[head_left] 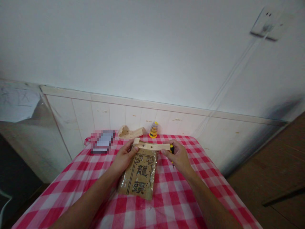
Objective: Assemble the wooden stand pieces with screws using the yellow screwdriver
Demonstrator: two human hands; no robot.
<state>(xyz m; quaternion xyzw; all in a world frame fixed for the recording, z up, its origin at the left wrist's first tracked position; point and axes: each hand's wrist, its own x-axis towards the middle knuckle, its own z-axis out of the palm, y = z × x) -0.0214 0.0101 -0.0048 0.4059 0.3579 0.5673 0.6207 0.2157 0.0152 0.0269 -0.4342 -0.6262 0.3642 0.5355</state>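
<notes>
- Two bare forearms come in from the bottom edge and meet over the middle of the table; the left hand and right hand face each other with a wooden strip spanning the gap between them
- The wooden strip is pale, narrow and flat, with small dark holes along its face; it lies crosswise at the fingertips of both hands, on the far end of a board
- The board is tan wood, printed with a black angular border and two large black characters; it runs from the strip back between the wrists, closer to the left one
- A red-and-white checked tablecloth lies under hands and board; beyond the left hand lie a curved wooden piece and a blurred-out object; beyond the strip stands a small yellow bit holder
- White wall panelling rises past the table; high above the right hand a socket feeds a cable slanting down; brown floor shows off to that hand's right
- Left hand: fingers curled, thumb over the strip's left end, pinching it
- Right hand: fingers drawn together on the strip's right end; a yellow-and-black screwdriver is tucked in the same grip, its tip poking out below the hand
</notes>
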